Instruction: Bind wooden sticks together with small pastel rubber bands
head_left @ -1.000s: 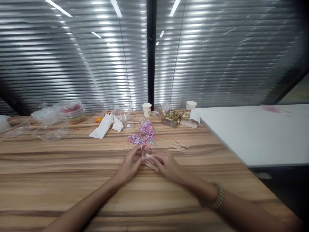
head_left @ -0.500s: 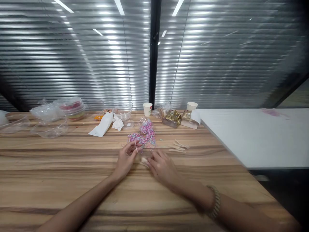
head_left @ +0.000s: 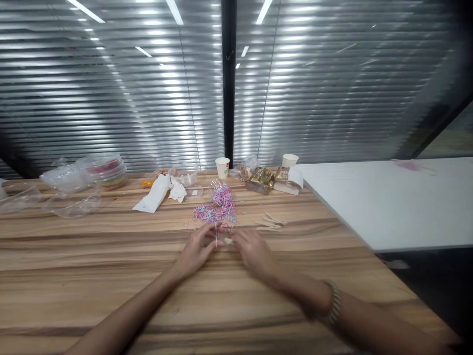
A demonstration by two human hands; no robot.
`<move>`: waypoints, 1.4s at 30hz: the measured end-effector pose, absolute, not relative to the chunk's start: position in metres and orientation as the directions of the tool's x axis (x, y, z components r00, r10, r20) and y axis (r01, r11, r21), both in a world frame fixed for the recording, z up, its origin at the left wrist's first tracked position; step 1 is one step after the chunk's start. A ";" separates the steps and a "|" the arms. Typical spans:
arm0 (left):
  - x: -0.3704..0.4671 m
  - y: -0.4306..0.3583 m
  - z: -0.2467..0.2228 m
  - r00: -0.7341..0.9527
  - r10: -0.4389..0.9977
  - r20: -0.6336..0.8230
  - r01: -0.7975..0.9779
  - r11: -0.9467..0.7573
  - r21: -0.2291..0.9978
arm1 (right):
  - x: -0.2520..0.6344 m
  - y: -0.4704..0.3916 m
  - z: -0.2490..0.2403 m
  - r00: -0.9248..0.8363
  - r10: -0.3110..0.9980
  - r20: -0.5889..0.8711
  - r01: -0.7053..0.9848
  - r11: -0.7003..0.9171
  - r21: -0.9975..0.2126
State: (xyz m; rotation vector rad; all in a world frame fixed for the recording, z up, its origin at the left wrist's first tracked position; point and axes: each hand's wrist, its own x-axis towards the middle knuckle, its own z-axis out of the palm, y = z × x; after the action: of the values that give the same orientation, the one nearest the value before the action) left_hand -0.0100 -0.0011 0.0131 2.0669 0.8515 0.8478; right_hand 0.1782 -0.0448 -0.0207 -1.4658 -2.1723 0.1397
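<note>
Work at the near side of a wooden table. At upper left, round clear tubs (head_left: 107, 170) stand stacked, showing pink-red and yellow-green contents through their walls; beside them lie open clear plastic shells (head_left: 74, 202). Farther right, a shallow clear container (head_left: 187, 175) sits behind a white napkin (head_left: 152, 196) and a crumpled tissue (head_left: 178, 192), near an orange packet (head_left: 148, 183). 2 paper cups, a left cup (head_left: 222, 168) and a right cup (head_left: 290, 160), stand upright, their contents hidden. Between them are a clear bag (head_left: 244, 170) with brownish contents, a gold wrapper (head_left: 260, 181) and a carton (head_left: 286, 182) with gold and white material at its opening. Pink, purple and blue loops (head_left: 212, 213) form a heap at table centre, just beyond the hands. The left hand (head_left: 195, 250) has its thumb and fingers apart, a thin pale band (head_left: 216, 234) stretched between them. The right hand (head_left: 255, 252) is closed on a pale stick (head_left: 228, 240), whose end protrudes towards the band. Loose sticks (head_left: 269, 227) lie beyond the right hand. Surface: striped wood-grain tabletop (head_left: 192, 305), adjoining a white table (head_left: 369, 207) at right. Background: horizontal blinds (head_left: 166, 98) and 1 dark upright post (head_left: 229, 98).
</note>
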 end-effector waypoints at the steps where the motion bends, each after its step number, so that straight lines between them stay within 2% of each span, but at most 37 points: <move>1: -0.010 -0.001 0.013 0.589 0.749 0.305 0.298 -0.552 0.779 | 0.180 -0.044 -0.020 -0.253 0.907 0.336 0.834 0.380 -0.399; 5: -0.009 -0.003 0.011 0.659 0.650 0.378 0.376 -0.720 0.583 | 0.181 -0.044 -0.016 -0.265 0.919 0.291 0.791 0.379 -0.480; 8: -0.009 -0.005 0.009 0.704 0.600 0.379 0.447 -0.790 0.420 | 0.177 -0.046 -0.015 -0.367 0.886 0.282 0.757 0.461 -0.462; 11: -0.008 -0.006 0.005 0.732 0.575 0.365 0.471 -0.815 0.338 | 0.174 -0.047 -0.015 -0.420 0.868 0.263 0.749 0.496 -0.440; 16: -0.007 -0.006 0.001 0.751 0.529 0.396 0.437 -0.847 0.303 | 0.175 -0.048 -0.017 -0.425 0.862 0.276 0.742 0.506 -0.439; 19: -0.005 -0.008 0.007 0.727 0.565 0.390 0.455 -0.822 0.344 | 0.176 -0.048 -0.017 -0.392 0.860 0.327 0.720 0.508 -0.473; 23: -0.002 -0.010 0.018 0.666 0.665 0.337 0.544 -0.743 0.390 | 0.176 -0.047 -0.012 -0.241 0.905 0.350 0.678 0.415 -0.607; 26: 0.001 -0.010 0.022 0.655 0.667 0.355 0.549 -0.743 0.382 | 0.175 -0.047 -0.004 -0.110 0.958 0.266 0.603 0.277 -0.748; 29: 0.003 -0.011 0.022 0.664 0.531 0.526 0.411 -0.847 0.337 | 0.174 -0.046 0.002 -0.012 0.986 0.168 0.535 0.148 -0.832; 31: 0.004 -0.015 0.020 0.693 0.355 0.627 0.285 -0.934 0.214 | 0.174 -0.045 0.004 0.016 0.989 0.145 0.524 0.116 -0.844; 34: 0.003 -0.022 0.021 0.767 0.133 0.628 0.133 -0.990 0.048 | 0.173 -0.045 0.003 0.004 0.989 0.149 0.536 0.124 -0.835; 35: 0.003 -0.025 0.023 0.784 0.129 0.607 0.114 -0.991 0.064 | 0.173 -0.045 0.002 -0.005 0.988 0.152 0.540 0.131 -0.831; 36: 0.003 -0.027 0.024 0.792 0.181 0.583 0.123 -0.983 0.139 | 0.172 -0.045 0.002 -0.012 0.988 0.154 0.542 0.136 -0.829; 38: 0.003 -0.028 0.027 0.763 0.426 0.486 0.209 -0.874 0.438 | 0.171 -0.046 0.001 -0.014 0.986 0.166 0.545 0.147 -0.826; 40: 0.005 -0.026 0.029 0.681 0.678 0.278 0.248 -0.570 0.783 | 0.171 -0.048 0.000 -0.012 0.975 0.220 0.560 0.189 -0.807; 41: 0.007 -0.024 0.029 0.643 0.750 0.155 0.211 -0.368 0.906 | 0.171 -0.049 -0.001 -0.022 0.960 0.280 0.579 0.240 -0.779; 42: 0.008 -0.022 0.028 0.616 0.787 0.043 0.144 -0.167 0.975 | 0.171 -0.050 -0.003 -0.060 0.929 0.366 0.606 0.325 -0.726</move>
State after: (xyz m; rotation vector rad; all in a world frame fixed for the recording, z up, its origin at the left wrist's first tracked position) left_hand 0.0081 -0.0218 0.0278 1.6692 0.7774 0.6835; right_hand 0.1712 -0.0500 -0.0026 -1.3755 -1.7632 0.4909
